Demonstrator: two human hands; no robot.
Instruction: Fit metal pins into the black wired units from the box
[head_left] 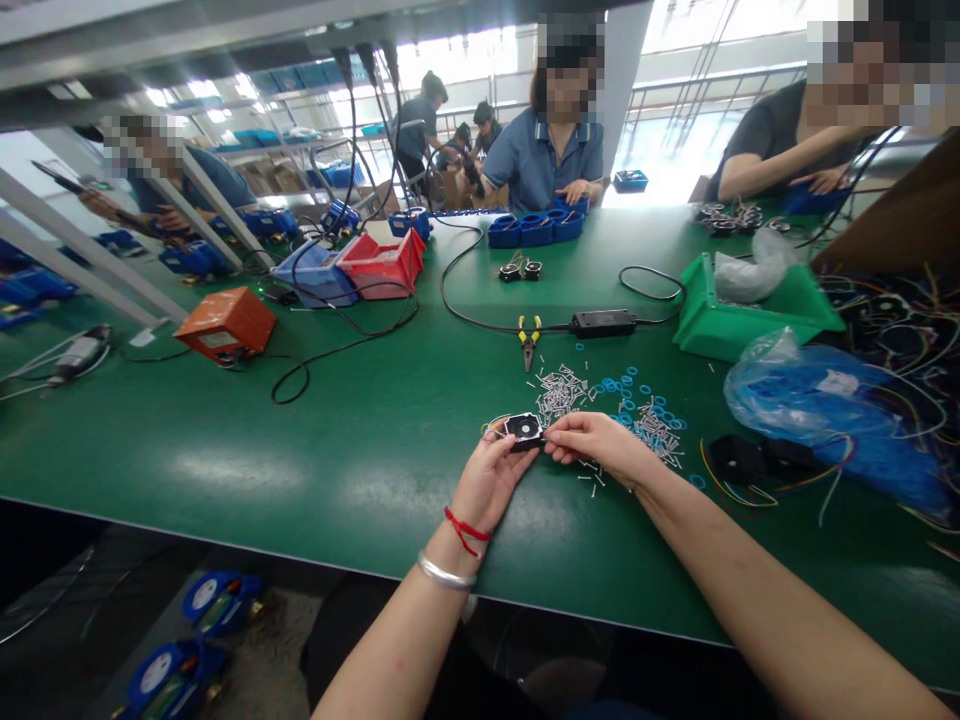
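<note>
My left hand (487,478) is closed around a small black square part (524,428) with a round middle, pale corners and thin wires at its left side. My right hand (589,438) pinches at the right edge of that part. Whatever lies between its fingertips is too small to make out. Just beyond the hands a heap of small metal screws (561,392) is spread on the green table. More screws (660,435) and blue rubber rings (619,384) lie around the right wrist. Pliers with yellow handles (529,345) rest behind the heap.
A green bin (750,325) and a blue plastic bag (825,400) stand to the right, with wired black parts (757,460) nearby. An orange box (227,327), red bin (384,263) and black cable adapter (604,322) sit farther back. Co-workers sit across the table (300,450).
</note>
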